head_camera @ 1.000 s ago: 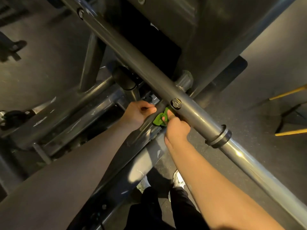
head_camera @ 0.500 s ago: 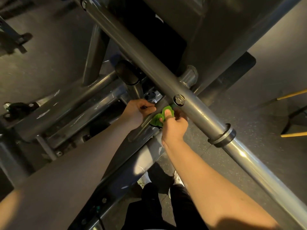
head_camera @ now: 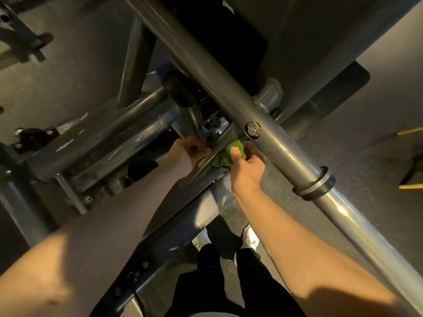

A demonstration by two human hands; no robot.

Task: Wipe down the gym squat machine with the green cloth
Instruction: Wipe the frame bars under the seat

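Scarcely anything has shifted over the last second: both hands stay at the same joint beneath the bolt, while the whole frame sits slightly higher in view; squat machine point(head_camera: 96, 143), grey steel tubing with scuffed paint, standing on a dark floor; long round bar point(head_camera: 206, 72), running diagonally from upper left to lower right over everything else; slim slanted bar point(head_camera: 203, 165), passing under the long round bar and between the two hands; left hand point(head_camera: 187, 154), fingers curled round the slim slanted bar from its left side; right hand point(head_camera: 247, 172), on that bar's right side, thumb pressed onto the cloth, other fingers bent beneath, pinching it; collar point(head_camera: 314, 184), ringing the long round bar, lower right of the hands; white shoes point(head_camera: 250, 236), on the floor below the arms; green cloth point(head_camera: 220, 160), bunched small, lying against the slim slanted bar just below the bolt, partly hidden by the right hand; bolt point(head_camera: 253, 131), hex head, set in the long round bar.
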